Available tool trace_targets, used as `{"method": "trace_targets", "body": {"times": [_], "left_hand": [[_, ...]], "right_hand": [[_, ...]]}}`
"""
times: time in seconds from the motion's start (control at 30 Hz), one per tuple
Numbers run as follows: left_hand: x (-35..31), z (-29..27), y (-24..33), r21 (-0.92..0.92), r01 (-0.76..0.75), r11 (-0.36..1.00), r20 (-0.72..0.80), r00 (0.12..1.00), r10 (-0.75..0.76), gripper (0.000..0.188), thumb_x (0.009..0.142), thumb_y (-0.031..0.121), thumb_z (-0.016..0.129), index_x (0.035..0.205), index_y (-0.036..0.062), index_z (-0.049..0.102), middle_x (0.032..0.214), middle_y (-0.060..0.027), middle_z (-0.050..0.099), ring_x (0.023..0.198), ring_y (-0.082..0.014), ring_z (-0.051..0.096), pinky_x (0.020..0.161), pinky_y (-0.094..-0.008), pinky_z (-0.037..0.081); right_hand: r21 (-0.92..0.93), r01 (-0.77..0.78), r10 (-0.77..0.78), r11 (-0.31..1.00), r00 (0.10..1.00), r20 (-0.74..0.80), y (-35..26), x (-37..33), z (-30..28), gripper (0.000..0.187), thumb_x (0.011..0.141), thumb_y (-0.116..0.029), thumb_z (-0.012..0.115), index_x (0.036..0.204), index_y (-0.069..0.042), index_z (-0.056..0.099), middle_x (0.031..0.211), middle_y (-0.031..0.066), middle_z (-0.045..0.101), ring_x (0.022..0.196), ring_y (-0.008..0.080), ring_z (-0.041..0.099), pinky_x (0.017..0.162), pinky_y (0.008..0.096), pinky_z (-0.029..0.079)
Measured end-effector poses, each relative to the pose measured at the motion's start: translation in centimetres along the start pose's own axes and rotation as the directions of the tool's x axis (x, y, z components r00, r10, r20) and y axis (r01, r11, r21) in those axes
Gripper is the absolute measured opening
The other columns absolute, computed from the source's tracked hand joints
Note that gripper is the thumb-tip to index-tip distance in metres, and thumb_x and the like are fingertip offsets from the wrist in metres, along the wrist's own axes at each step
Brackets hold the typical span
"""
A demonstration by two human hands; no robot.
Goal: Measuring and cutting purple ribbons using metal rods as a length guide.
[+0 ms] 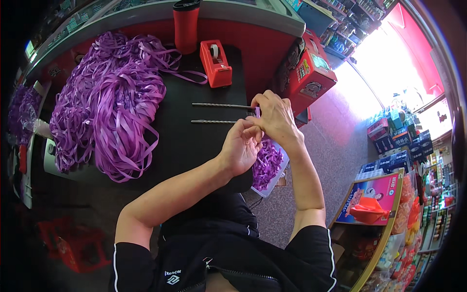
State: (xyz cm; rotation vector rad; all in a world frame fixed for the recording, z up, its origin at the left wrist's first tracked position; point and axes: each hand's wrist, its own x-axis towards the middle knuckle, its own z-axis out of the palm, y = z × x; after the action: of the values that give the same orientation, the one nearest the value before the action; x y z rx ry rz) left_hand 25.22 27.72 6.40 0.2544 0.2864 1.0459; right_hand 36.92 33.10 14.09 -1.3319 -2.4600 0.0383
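Observation:
Two thin twisted metal rods, an upper rod (pixel 221 104) and a lower rod (pixel 211 121), lie side by side over the black tabletop (pixel 180 141), their right ends at my hands. My right hand (pixel 278 119) is closed by the upper rod's end, with a short piece of purple ribbon (pixel 257 112) showing at its fingers. Just below, my left hand (pixel 243 146) is closed, palm turned up, its fingertips meeting those of the right. What the left fingers pinch is hidden. Under the hands stands a pale plastic bin (pixel 278 179) of short purple ribbon pieces (pixel 266 165).
A big heap of purple ribbon loops (pixel 114 107) covers the table's left side. A red tape dispenser (pixel 216 65) and a red tumbler (pixel 186 27) stand at the back. Red cartons (pixel 306 68) are stacked at right. Beyond the speckled floor (pixel 311 146) stands a display rack (pixel 372 199).

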Motion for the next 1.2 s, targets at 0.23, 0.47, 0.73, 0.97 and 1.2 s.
{"method": "trace_targets", "body": {"times": [0.23,0.47,0.73,0.97,1.2], "left_hand": [[-0.3,0.5,0.3,-0.041,-0.018,0.999,-0.024,1.000,0.017,0.045,0.090,0.037,0.038,0.058,0.0075,0.049,0.084,-0.0048,0.055,0.109,-0.0185,0.043,0.108,-0.0369,0.015],[-1.0,1.2,0.4,-0.143,-0.028,0.989,-0.072,0.997,0.018,0.046,0.089,0.036,0.040,0.051,0.0095,0.038,0.096,-0.0049,0.059,0.122,-0.0194,0.040,0.110,-0.0349,0.015],[-0.7,0.8,0.3,-0.144,-0.025,0.989,-0.063,0.998,0.016,0.046,0.088,0.035,0.041,0.050,0.0106,0.039,0.098,-0.0036,0.060,0.123,-0.0190,0.042,0.106,-0.0332,0.020],[-0.6,0.7,0.2,-0.164,-0.015,0.986,-0.120,0.993,-0.005,0.040,0.085,0.037,0.047,0.061,0.0069,0.057,0.101,-0.0026,0.062,0.124,-0.0202,0.042,0.107,-0.0336,0.020],[-0.4,-0.2,0.2,-0.159,0.000,0.987,-0.068,0.998,-0.011,0.039,0.085,0.036,0.048,0.068,0.0036,0.062,0.112,-0.0056,0.059,0.133,-0.0206,0.033,0.112,-0.0346,0.013]], "right_hand": [[0.056,0.034,-0.033,0.998,0.999,-0.026,-0.1,0.9,0.5,0.033,0.066,-0.025,0.073,0.091,-0.008,0.061,0.087,0.0084,0.055,0.090,0.0262,0.056,0.081,0.0385,0.036],[0.028,0.005,-0.004,1.000,1.000,-0.015,0.0,1.0,1.4,0.031,0.068,-0.025,0.073,0.090,-0.007,0.061,0.085,0.0077,0.055,0.088,0.0250,0.057,0.081,0.0380,0.036],[0.075,-0.056,0.059,0.996,0.997,-0.040,-0.4,0.4,0.3,0.027,0.072,-0.019,0.064,0.094,-0.005,0.063,0.087,0.0087,0.061,0.089,0.0232,0.060,0.081,0.0373,0.036],[0.162,-0.100,0.112,0.982,0.992,-0.063,0.6,0.1,0.4,0.020,0.074,-0.010,0.062,0.092,-0.001,0.064,0.080,0.0125,0.066,0.078,0.0261,0.066,0.074,0.0360,0.049],[0.272,-0.241,0.236,0.932,0.970,0.052,0.8,0.8,-0.9,0.019,0.074,-0.012,0.065,0.090,-0.002,0.065,0.082,0.0144,0.068,0.080,0.0288,0.067,0.073,0.0364,0.052]]}}
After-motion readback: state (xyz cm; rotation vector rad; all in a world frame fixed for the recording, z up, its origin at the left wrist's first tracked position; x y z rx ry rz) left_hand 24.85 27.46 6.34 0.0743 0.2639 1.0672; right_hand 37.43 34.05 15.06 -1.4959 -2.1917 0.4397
